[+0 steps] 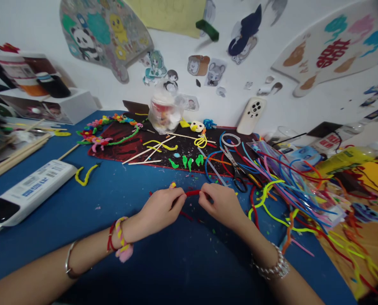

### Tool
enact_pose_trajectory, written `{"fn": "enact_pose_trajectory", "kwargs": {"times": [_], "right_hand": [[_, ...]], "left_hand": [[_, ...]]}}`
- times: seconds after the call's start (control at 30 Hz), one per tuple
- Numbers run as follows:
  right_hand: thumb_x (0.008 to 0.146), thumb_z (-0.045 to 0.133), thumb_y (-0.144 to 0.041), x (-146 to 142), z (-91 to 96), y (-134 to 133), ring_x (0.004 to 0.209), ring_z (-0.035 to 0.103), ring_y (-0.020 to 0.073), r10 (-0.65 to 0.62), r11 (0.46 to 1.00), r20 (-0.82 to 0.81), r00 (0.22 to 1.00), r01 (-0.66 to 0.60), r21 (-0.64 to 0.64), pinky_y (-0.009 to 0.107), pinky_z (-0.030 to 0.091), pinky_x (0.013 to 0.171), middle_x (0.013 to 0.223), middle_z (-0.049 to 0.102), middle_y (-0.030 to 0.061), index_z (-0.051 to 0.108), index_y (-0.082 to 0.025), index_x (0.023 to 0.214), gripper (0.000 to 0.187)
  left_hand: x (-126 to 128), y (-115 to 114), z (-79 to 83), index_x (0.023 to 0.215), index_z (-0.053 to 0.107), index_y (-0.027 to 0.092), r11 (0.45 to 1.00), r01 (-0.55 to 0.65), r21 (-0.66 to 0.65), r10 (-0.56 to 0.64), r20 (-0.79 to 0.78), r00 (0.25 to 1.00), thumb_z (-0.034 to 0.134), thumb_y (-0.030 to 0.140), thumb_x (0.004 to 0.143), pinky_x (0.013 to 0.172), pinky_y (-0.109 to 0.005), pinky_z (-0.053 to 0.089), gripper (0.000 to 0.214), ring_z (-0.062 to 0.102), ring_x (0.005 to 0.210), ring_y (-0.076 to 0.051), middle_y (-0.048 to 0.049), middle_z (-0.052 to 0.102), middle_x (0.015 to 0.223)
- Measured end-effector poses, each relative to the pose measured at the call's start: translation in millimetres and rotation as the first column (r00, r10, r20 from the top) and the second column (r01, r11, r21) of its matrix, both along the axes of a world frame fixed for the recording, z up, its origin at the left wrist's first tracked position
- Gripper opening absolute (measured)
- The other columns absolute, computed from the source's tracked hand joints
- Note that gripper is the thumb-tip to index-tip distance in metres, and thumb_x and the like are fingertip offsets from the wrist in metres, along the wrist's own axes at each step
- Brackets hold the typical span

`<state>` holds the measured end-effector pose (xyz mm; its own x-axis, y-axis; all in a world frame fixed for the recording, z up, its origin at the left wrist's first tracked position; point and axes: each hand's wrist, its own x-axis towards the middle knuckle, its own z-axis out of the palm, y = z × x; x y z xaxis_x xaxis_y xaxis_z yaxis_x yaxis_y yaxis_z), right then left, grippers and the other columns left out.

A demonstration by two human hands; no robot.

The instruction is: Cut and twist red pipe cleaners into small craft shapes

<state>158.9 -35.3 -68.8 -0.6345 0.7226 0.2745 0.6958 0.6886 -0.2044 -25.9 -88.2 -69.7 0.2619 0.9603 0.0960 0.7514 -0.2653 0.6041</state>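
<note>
A short red pipe cleaner (pixel 193 193) is stretched between my two hands above the blue table (pixel 119 254). My left hand (pixel 159 208) pinches one end of it, and a bit of red shows past that hand's far side. The other end sits between the thumb and fingers of my right hand (pixel 221 204). Several small twisted green pipe cleaner pieces (pixel 189 162) lie just beyond the hands on a dark mat (pixel 128 154). Scissors (pixel 236 169) rest on the mat's right side.
At the right, a tangle of coloured pipe cleaners (pixel 281 190) spreads over the table edge. A white box-shaped device (pixel 33 186) lies left, near a bent yellow pipe cleaner (pixel 86 174). Thin wooden sticks (pixel 151 149), a bagged cup (pixel 164 111) and a phone (pixel 251 115) are at the back.
</note>
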Motion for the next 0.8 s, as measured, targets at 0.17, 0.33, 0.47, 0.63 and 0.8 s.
{"fn": "enact_pose_trajectory", "kwargs": {"times": [0.17,0.33,0.47,0.63,0.8], "right_hand": [[0.083,0.042,-0.022,1,-1.1,2,0.057,0.044,0.0114,-0.021,0.998,-0.010,1.000,0.021,0.060,0.025,0.022,0.055,0.059,0.047,-0.0012,0.047,-0.018,0.066,0.018],[0.084,0.038,-0.020,6,12.0,4,0.052,0.035,0.0091,0.038,0.953,-0.246,0.969,-0.109,-0.284,0.022,0.023,0.052,0.055,0.035,-0.0046,0.037,-0.018,0.060,0.024],[0.086,0.038,-0.032,19,16.4,10,0.052,0.030,0.0095,0.115,0.681,-0.521,0.846,-0.449,-0.578,0.022,0.024,0.050,0.055,0.032,-0.0045,0.036,-0.018,0.057,0.032],[0.081,0.046,-0.045,26,8.9,12,0.051,0.029,0.0100,0.071,0.421,-0.708,0.703,-0.664,-0.618,0.024,0.023,0.049,0.054,0.033,-0.0040,0.038,-0.018,0.055,0.039],[0.081,0.048,-0.039,25,10.4,12,0.051,0.028,0.0101,0.040,0.549,-0.667,0.744,-0.574,-0.607,0.024,0.021,0.049,0.055,0.033,-0.0036,0.038,-0.017,0.054,0.036]], "left_hand": [[0,1,1.1,0.064,0.050,0.016,0.999,0.039,-0.029,-0.036,0.081,0.996,0.033,0.028,0.090,0.058,-0.023,0.030,0.033,0.044,0.056,-0.010,0.0018,0.053,0.060],[-5,5,7.3,0.066,0.056,0.015,0.987,0.071,-0.145,-0.030,0.268,0.963,0.035,0.031,0.090,0.056,-0.021,0.031,0.035,0.042,0.055,-0.008,0.0030,0.052,0.060],[-10,0,18.7,0.073,0.061,0.015,0.904,0.368,-0.218,-0.225,0.489,0.843,0.037,0.034,0.090,0.051,-0.019,0.029,0.036,0.037,0.052,-0.006,0.0040,0.045,0.060],[-10,-4,24.1,0.076,0.062,0.014,0.837,0.490,-0.245,-0.282,0.574,0.769,0.036,0.039,0.089,0.047,-0.019,0.026,0.038,0.033,0.049,-0.006,0.0051,0.037,0.055],[-8,-4,22.8,0.064,0.057,0.014,0.888,0.394,-0.236,-0.215,0.545,0.811,0.037,0.036,0.089,0.051,-0.019,0.029,0.039,0.036,0.051,-0.006,0.0038,0.043,0.059]]}}
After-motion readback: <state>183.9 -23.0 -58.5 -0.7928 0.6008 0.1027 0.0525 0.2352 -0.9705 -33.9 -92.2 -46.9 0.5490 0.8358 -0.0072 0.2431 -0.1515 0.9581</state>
